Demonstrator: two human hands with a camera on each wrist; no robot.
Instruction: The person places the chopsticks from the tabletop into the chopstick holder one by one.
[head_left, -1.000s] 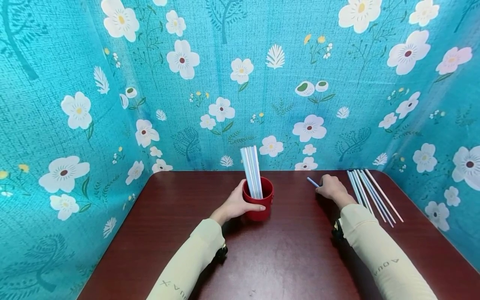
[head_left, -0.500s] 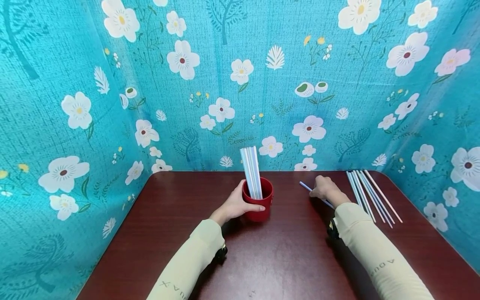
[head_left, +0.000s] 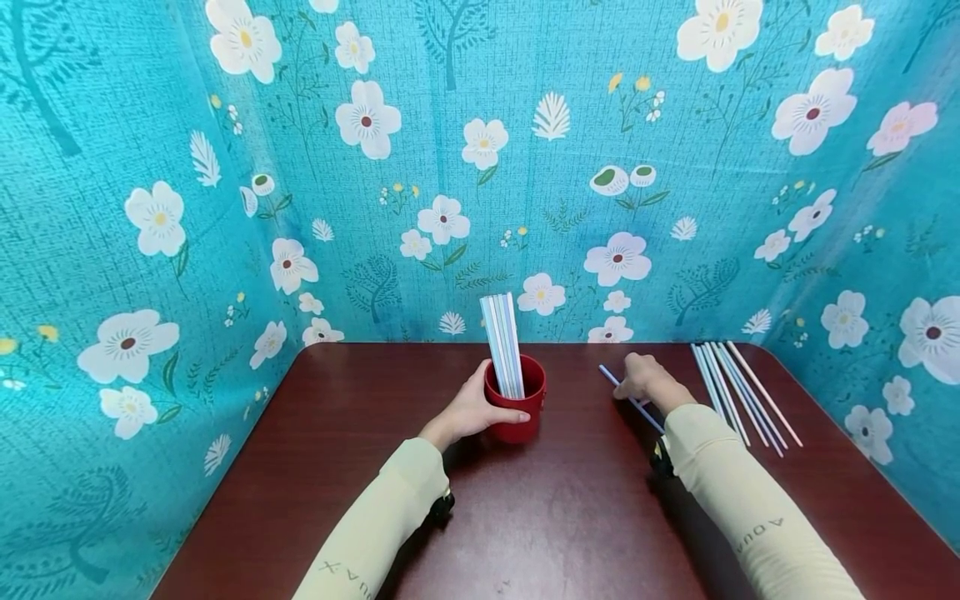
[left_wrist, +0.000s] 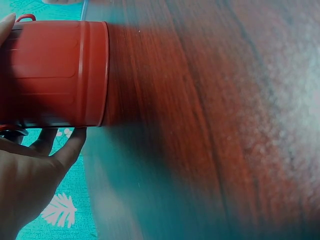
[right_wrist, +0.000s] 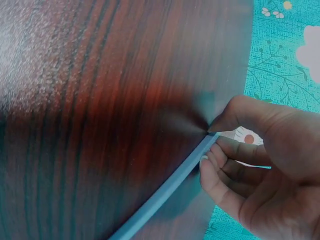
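A teal flowered cloth (head_left: 558, 204) hangs behind a dark reddish-brown table (head_left: 570, 500). Two pale sleeves reach over it: the right sleeve (head_left: 750, 500) carries letters that seem to read AQUA, the left sleeve (head_left: 375, 517) an X beside letters only partly legible. The left hand (head_left: 472, 408), spread wide, grips a red bucket (head_left: 513, 432), thumb across its front. Slim pale sticks (head_left: 742, 396) lie fanned at the table's far right; a stick bundle (head_left: 504, 342) leans inside the bucket. Between them the right hand (head_left: 648, 385), nearly closed, pinches a single blue stick (right_wrist: 167, 186) with thumb and fingertips
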